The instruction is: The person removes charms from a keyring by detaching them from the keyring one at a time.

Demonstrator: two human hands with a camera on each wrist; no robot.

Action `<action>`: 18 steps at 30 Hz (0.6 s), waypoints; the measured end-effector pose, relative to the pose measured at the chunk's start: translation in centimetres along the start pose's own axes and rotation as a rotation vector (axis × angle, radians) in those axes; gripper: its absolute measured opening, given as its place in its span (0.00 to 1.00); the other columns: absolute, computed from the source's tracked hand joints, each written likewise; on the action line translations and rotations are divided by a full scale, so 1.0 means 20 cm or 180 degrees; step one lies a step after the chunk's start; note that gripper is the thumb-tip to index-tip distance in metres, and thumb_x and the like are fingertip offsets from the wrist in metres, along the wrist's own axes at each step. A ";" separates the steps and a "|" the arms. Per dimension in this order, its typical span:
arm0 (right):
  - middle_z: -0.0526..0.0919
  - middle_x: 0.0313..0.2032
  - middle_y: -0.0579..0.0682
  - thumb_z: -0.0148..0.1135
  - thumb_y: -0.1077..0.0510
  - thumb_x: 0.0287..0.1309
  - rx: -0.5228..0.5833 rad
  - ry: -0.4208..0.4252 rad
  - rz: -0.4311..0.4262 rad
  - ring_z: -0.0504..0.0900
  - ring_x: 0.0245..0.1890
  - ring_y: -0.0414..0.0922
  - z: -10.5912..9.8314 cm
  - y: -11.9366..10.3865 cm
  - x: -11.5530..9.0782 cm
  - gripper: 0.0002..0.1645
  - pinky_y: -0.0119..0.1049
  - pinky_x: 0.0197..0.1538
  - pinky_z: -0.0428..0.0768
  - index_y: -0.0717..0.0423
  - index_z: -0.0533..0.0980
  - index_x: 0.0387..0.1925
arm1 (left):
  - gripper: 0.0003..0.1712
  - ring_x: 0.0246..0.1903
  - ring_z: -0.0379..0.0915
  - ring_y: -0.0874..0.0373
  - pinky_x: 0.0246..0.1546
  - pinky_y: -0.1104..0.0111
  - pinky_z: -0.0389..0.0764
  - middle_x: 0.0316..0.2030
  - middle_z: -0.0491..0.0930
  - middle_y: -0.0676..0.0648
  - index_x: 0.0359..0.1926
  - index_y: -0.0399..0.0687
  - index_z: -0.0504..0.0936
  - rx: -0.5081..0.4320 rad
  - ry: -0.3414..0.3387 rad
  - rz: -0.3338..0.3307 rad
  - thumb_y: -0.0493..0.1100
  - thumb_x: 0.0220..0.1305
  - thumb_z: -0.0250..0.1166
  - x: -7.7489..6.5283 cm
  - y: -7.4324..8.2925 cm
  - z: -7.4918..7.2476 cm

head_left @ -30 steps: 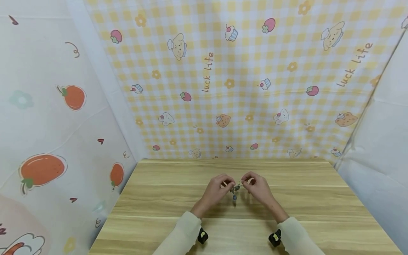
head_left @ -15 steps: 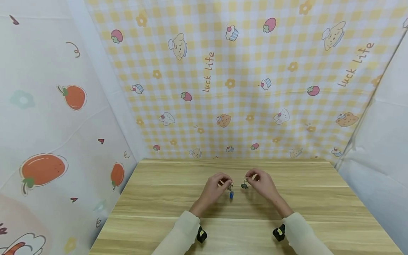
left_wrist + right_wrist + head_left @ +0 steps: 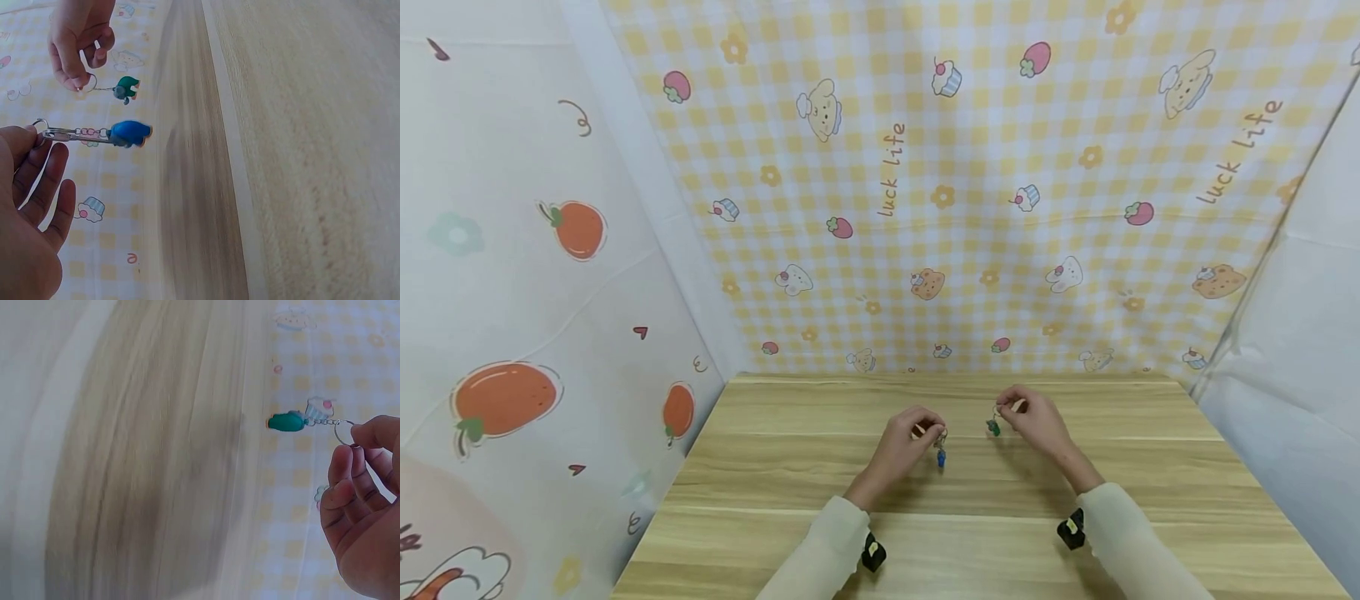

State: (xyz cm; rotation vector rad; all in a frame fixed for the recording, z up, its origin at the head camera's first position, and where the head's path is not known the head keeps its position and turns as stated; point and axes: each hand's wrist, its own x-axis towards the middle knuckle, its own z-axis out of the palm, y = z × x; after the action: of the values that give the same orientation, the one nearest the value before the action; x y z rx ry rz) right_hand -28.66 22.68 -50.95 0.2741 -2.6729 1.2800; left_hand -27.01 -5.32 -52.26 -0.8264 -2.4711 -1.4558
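Observation:
Thumb and finger of my left hand pinch the ring of a keychain with a blue elephant charm. A metal clasp and a short chain are on that same keychain, and the charm hangs above the table. Farther back and to the right, my right hand pinches the split ring of a second keychain. Its green elephant charm dangles on a short chain, also in the air. The two keychains are apart, with a gap between the hands.
Under both hands lies a wood-grain table. A yellow checked cloth with cartoon prints hangs behind its far edge. White printed cloth walls off the left side, and a plain white sheet the right.
The two keychains, close together a second ago, have separated. My right hand has moved right and away with the green elephant keychain; my left hand has shifted slightly left with the blue one.

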 end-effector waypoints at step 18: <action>0.85 0.41 0.55 0.63 0.61 0.73 -0.0171 -0.0018 0.0183 0.79 0.30 0.43 -0.09 0.13 0.05 0.07 0.33 0.30 0.78 0.60 0.83 0.46 | 0.11 0.41 0.81 0.64 0.44 0.72 0.84 0.43 0.88 0.48 0.49 0.38 0.88 -0.0008 -0.0015 -0.0037 0.41 0.78 0.65 0.00 0.00 -0.01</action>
State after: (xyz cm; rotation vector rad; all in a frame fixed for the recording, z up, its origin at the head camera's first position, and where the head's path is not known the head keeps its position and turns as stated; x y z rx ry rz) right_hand -30.08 25.57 -51.52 0.1953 -2.7339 1.2224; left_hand -26.99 -5.41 -52.20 -0.8184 -2.4820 -1.4627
